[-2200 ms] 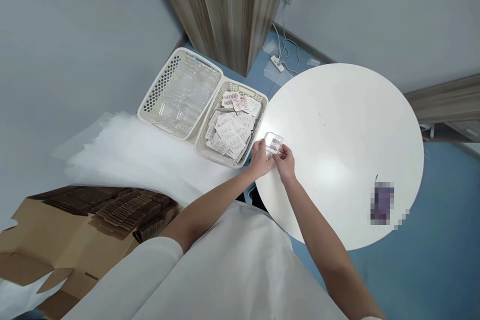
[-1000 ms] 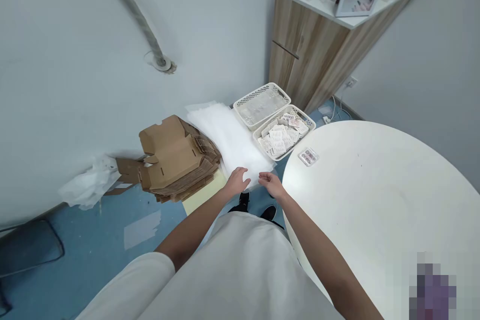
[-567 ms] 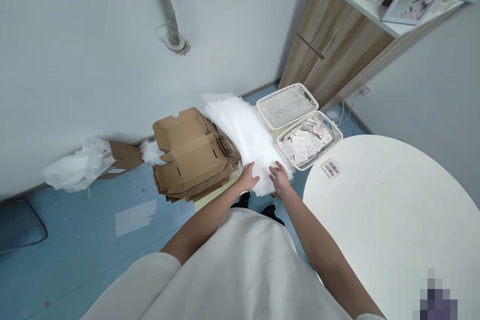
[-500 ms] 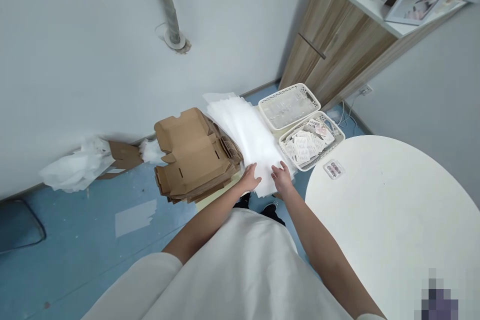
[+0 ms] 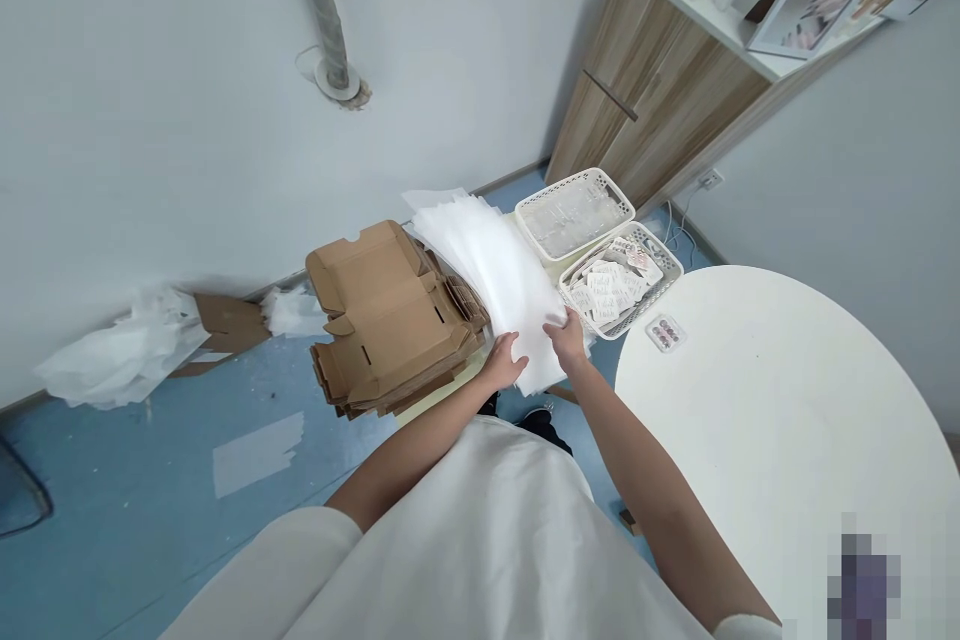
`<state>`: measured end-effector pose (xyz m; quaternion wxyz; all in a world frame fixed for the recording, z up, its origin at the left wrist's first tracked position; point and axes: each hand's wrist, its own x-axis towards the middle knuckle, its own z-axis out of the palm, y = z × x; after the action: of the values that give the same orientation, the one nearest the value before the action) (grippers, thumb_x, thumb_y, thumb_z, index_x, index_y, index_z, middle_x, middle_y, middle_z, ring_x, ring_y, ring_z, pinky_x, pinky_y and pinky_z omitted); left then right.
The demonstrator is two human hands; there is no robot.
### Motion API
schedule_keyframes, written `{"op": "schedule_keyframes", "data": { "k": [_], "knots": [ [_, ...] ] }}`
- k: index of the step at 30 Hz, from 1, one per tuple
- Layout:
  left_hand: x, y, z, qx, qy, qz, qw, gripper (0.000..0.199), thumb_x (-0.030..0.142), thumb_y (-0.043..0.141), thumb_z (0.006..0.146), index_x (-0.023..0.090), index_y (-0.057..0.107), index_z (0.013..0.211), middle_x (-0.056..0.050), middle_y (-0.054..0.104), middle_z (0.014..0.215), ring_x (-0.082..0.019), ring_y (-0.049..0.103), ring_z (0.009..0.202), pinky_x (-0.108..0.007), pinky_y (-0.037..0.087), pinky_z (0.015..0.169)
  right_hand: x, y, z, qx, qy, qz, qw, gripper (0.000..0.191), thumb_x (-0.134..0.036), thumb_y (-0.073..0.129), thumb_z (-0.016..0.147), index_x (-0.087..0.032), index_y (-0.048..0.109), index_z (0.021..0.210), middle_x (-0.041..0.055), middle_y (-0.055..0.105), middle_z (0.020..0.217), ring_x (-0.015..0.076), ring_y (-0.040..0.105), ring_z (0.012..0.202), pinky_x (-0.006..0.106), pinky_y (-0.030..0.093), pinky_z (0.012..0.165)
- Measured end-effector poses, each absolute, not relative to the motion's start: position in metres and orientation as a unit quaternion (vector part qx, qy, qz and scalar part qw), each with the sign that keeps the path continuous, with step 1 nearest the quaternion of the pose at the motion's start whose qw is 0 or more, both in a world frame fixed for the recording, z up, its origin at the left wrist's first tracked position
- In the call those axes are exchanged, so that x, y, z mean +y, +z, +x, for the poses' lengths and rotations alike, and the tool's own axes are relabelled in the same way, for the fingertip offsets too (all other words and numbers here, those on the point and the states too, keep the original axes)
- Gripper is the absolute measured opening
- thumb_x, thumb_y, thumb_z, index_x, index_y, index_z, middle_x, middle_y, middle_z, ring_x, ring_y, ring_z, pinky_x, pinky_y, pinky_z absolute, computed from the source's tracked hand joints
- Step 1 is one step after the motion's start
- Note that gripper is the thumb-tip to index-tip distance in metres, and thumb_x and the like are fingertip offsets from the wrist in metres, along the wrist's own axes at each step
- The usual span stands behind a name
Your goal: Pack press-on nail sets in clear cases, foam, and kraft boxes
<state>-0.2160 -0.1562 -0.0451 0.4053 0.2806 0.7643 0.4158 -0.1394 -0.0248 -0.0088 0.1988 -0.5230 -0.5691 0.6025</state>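
Note:
A fanned stack of thin white foam sheets lies between flattened brown cardboard boxes and two baskets, its near end hanging toward my body. My left hand is at the left edge of that near end, closed on the sheets with the thumb on top. On the opposite edge my right hand is closed too, fingers curled around the side and thumb over the surface. How many sheets are gripped cannot be made out. The stacked cardboard boxes lie just left of the foam.
One white basket holds clear plastic pieces; another basket holds printed cards. A round white table stands to the right, bearing a small clear case. A wooden cabinet is behind. White wrapping lies on the floor at left.
My right hand has closed around the right edge of the foam, its fingers less spread than before. The left hand has shifted slightly right and down. The view has turned a little.

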Motion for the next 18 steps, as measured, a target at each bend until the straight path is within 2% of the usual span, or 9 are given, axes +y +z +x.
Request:
{"op": "schedule_keyframes", "data": {
  "k": [3,5,9,13,16,18],
  "knots": [
    [-0.158,-0.042,-0.216,0.781,0.425,0.259,0.378,0.045,0.023,0.055,0.072,0.016,0.046,0.116,-0.012,0.046,0.122,-0.023,0.044,0.114,-0.037,0.035,0.095,-0.026,0.012,-0.148,-0.598,0.604,-0.498,0.168,0.036,-0.036,0.058,0.062,-0.019,0.057,0.094,0.0018,0.061,0.076,0.0136,0.052,0.063,0.03,0.043,0.063],
    [-0.159,-0.038,-0.216,0.789,0.434,0.239,0.363,0.042,0.023,0.055,0.073,0.016,0.047,0.113,-0.012,0.047,0.119,-0.023,0.045,0.113,-0.037,0.036,0.094,-0.027,0.026,-0.15,-0.612,0.605,-0.479,0.173,0.03,-0.039,0.056,0.065,-0.018,0.059,0.087,0.0015,0.061,0.073,0.0124,0.052,0.06,0.03,0.042,0.063],
    [-0.156,-0.03,-0.216,0.79,0.453,0.202,0.36,0.045,0.029,0.055,0.074,0.017,0.042,0.116,-0.012,0.043,0.124,-0.023,0.04,0.118,-0.037,0.034,0.095,-0.027,0.052,-0.14,-0.623,0.619,-0.438,0.192,0.029,-0.042,0.059,0.067,-0.018,0.061,0.084,0.0039,0.063,0.082,0.0146,0.058,0.067,0.033,0.044,0.069],
    [-0.143,-0.02,-0.21,0.8,0.453,0.16,0.361,0.052,0.037,0.051,0.077,0.018,0.033,0.122,-0.014,0.034,0.131,-0.023,0.033,0.123,-0.037,0.03,0.098,-0.027,0.072,-0.114,-0.539,0.683,-0.432,0.236,0.031,-0.043,0.064,0.065,-0.02,0.06,0.085,0.005,0.064,0.086,0.0204,0.062,0.079,0.037,0.047,0.072],
    [-0.127,-0.011,-0.206,0.747,0.512,0.088,0.414,0.059,0.043,0.049,0.079,0.021,0.023,0.127,-0.015,0.029,0.135,-0.021,0.045,0.114,-0.032,0.04,0.088,-0.03,0.079,-0.086,-0.467,0.696,-0.454,0.302,0.034,-0.042,0.066,0.064,-0.021,0.059,0.09,0.0046,0.064,0.092,0.0208,0.061,0.082,0.037,0.048,0.072],
    [-0.116,-0.006,-0.205,0.682,0.571,0.036,0.456,0.066,0.043,0.053,0.077,0.022,0.019,0.129,-0.015,0.037,0.13,-0.018,0.055,0.099,-0.029,0.044,0.079,-0.031,0.08,-0.064,-0.436,0.689,-0.475,0.329,0.033,-0.04,0.067,0.063,-0.021,0.059,0.089,0.0038,0.065,0.091,0.0195,0.061,0.082,0.034,0.049,0.072]
  ]
}}
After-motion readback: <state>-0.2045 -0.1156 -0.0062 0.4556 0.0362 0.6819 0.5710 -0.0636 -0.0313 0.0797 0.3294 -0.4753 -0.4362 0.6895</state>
